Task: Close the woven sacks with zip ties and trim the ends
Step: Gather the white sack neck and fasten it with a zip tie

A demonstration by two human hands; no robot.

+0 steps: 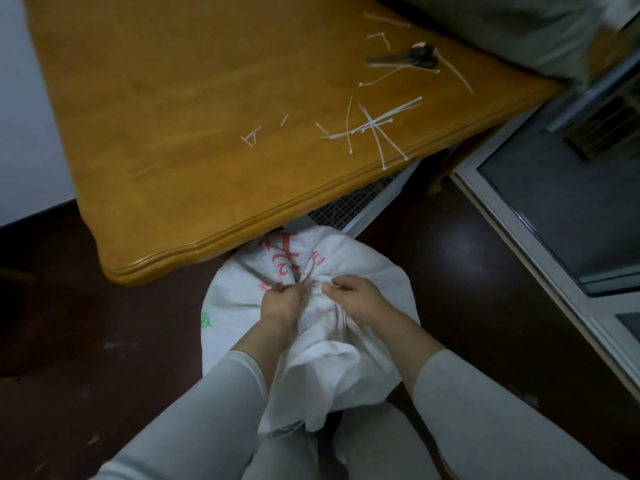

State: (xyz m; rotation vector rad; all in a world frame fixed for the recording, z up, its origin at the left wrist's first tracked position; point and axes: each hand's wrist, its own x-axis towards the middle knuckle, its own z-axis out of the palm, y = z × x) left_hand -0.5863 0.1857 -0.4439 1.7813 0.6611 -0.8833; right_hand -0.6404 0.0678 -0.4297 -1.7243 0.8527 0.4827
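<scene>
A white woven sack (242, 296) with red print stands on the dark floor below the table's near corner. Its neck is bunched together, and the loose mouth flares toward me. My left hand (282, 299) grips the gathered neck from the left. My right hand (356, 294) pinches it from the right, fingers curled at the same spot. Whether a zip tie circles the neck I cannot make out. Several white zip ties (372, 128) lie scattered on the wooden table (156, 133). Scissors (403, 58) rest farther back among more ties.
Short cut-off tie ends (252, 137) lie mid-table. A grey-white sack or cushion (502, 26) sits at the table's far right. A glass door with a white frame (540, 244) runs along the right. A white wall (20, 133) is on the left.
</scene>
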